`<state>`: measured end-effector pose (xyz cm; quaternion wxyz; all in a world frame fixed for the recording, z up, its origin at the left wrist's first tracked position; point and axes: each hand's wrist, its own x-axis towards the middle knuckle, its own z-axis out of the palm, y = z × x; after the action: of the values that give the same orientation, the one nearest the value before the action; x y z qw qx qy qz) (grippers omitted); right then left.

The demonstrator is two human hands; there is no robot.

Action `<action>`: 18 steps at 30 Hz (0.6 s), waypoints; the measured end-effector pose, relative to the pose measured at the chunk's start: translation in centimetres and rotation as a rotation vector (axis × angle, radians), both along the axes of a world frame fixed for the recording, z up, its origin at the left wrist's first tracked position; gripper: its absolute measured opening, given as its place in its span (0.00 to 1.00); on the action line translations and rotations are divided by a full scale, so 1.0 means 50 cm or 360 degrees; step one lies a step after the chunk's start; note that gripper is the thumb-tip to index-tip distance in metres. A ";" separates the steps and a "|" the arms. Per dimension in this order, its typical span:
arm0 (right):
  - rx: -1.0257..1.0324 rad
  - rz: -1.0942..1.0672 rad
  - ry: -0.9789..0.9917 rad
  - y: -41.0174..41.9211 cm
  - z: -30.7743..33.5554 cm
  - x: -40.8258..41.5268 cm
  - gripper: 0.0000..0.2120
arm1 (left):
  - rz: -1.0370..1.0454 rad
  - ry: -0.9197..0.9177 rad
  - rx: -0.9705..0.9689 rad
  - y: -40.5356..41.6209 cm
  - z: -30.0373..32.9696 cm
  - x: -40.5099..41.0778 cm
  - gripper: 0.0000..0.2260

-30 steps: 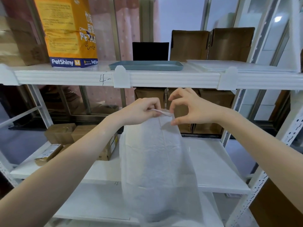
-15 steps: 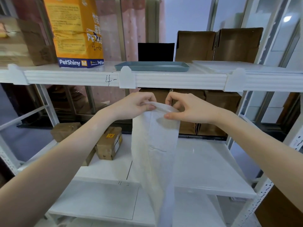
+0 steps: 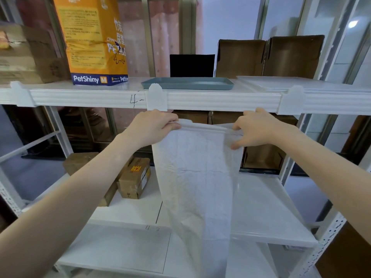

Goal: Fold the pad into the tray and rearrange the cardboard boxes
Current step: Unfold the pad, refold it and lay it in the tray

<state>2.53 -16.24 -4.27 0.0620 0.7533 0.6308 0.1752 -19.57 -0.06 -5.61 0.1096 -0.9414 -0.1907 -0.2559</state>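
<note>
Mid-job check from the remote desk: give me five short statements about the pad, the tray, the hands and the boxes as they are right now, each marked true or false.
1. Both hands grip the top edge of the white absorbent pad. True: the left hand and the right hand each pinch it.
2. The pad already lies in the grey-blue shallow plastic tray. False: it hangs below the upper white shelf; nothing shows in the tray.
3. The tray sits on the upper shelf, right of the orange PetShiny bag. True.
4. The small taped cardboard box with a yellow label is on the upper shelf. False: it is on the lower shelf.
5. The two open brown cardboard boxes stand left of the bag. False: they stand right of the tray.
</note>
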 end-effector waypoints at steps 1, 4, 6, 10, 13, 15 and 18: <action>0.0005 -0.0032 -0.0059 0.000 0.001 0.009 0.22 | 0.0021 -0.0029 0.0056 0.005 -0.001 -0.003 0.13; 0.0051 -0.0146 -0.0139 -0.005 0.006 0.031 0.22 | 0.0142 -0.0063 0.0131 0.023 -0.004 -0.017 0.14; 0.0066 -0.0214 -0.0086 -0.009 0.011 0.040 0.22 | 0.0222 -0.0027 0.0127 0.035 -0.005 -0.026 0.16; 0.0176 -0.0219 -0.0073 -0.006 0.019 0.032 0.22 | 0.0272 -0.0011 0.0096 0.037 -0.010 -0.020 0.14; 0.0452 -0.0141 -0.0135 -0.003 0.023 0.031 0.20 | 0.0283 0.0062 -0.0087 0.040 -0.012 -0.013 0.12; 0.0584 -0.0070 -0.0149 0.002 0.026 0.030 0.19 | 0.0205 0.0178 -0.0373 0.040 -0.014 -0.011 0.12; 0.0652 0.0072 -0.0132 0.013 0.028 0.020 0.16 | 0.0106 0.0239 -0.0644 0.013 -0.029 0.007 0.21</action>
<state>3.55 -15.57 -2.89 -0.0704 0.7279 0.5958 0.3319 -19.23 0.60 -7.08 -0.0594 -0.9538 -0.2603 -0.1377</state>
